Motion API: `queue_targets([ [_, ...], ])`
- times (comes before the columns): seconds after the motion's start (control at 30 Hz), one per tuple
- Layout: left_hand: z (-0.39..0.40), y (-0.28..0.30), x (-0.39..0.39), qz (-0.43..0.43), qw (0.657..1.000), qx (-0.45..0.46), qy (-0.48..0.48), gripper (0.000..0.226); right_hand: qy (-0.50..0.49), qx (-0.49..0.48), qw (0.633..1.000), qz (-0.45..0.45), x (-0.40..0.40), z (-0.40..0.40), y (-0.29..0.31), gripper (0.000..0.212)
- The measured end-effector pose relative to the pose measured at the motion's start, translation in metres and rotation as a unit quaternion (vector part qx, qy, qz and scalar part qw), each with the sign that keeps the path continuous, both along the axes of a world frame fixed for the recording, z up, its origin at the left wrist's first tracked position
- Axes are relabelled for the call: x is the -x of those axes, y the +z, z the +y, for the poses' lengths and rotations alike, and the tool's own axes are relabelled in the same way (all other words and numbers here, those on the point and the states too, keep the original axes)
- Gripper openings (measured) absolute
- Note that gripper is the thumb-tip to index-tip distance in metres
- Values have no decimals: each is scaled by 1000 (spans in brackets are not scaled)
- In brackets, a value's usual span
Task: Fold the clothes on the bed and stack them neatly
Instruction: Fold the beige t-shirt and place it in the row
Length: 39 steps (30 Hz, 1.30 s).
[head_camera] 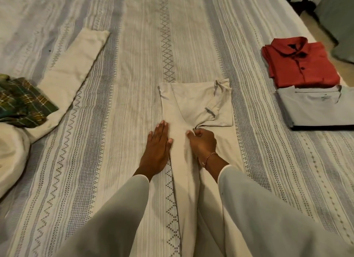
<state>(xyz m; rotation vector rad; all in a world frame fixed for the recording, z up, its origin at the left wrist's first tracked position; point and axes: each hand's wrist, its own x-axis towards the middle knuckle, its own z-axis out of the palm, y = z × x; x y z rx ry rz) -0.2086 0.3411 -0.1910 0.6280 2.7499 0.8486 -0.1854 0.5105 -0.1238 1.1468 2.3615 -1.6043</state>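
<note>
Mid-fold, our flat left hand point(158, 141) pins the beige shirt point(193, 107) while our right hand point(203, 142) pinches its fabric; next, fold lengthwise.

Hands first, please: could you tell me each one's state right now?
Left hand: open, pressing flat on the beige shirt.
Right hand: closed, pinching the beige shirt's fabric.

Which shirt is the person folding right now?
The beige shirt under both hands; the red shirt and grey shirt already lie folded aside.

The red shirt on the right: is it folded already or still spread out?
Folded. The red shirt lies as a compact rectangle, collar up and placket showing, beside the folded grey shirt.
</note>
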Motion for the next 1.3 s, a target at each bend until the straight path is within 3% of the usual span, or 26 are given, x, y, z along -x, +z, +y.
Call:
queue_targets([
  [0.03, 0, 0, 0, -1, 1000, 2, 0, 58, -9, -38, 999, 6, -5, 2, 0, 18],
  [0.1, 1, -1, 1, -1, 1000, 7, 3, 59, 3, -75, 997, -3, -17, 3, 2, 25],
  [0.27, 1, 3, 2, -21, 1000, -2, 3, 61, 56, -18, 997, -40, -44, 9, 5, 45],
  [0.37, 2, 11, 0, -54, 999, -5, 5, 61, 163, 16, 980, -115, -74, 14, 4, 57],
  [0.43, 4, 16, -4, -83, 996, -5, 8, 68, 211, 55, 967, -134, -95, 18, 1, 52],
  [0.57, -3, 31, -31, -108, 994, 2, 12, 85, 222, 109, 966, -77, -129, 21, 8, 28],
  [0.73, -5, 45, -94, -90, 992, 9, 84, 83, 200, 124, 971, -31, -155, 20, 31, 30],
  [0.83, -8, 47, -125, -78, 994, 25, 74, 74, 239, 66, 964, -93, -173, 27, 33, 45],
  [0.9, -7, 55, -144, -73, 993, 28, 91, 60, 303, 32, 941, -148, -190, 30, 32, 50],
  [1.0, 0, 67, -168, -56, 988, 107, 100, 46, 351, 21, 921, -171, -214, 30, 32, 53],
  [1.07, 6, 75, -173, -108, 974, 151, 132, 50, 354, -8, 921, -159, -221, 31, 29, 50],
  [1.23, 3, 89, -206, -277, 936, 137, 168, 57, 325, -80, 927, -167, -263, 17, 30, 46],
  [1.3, -2, 92, -219, -387, 902, 72, 176, 49, 311, -96, 929, -174, -276, 12, 32, 46],
])
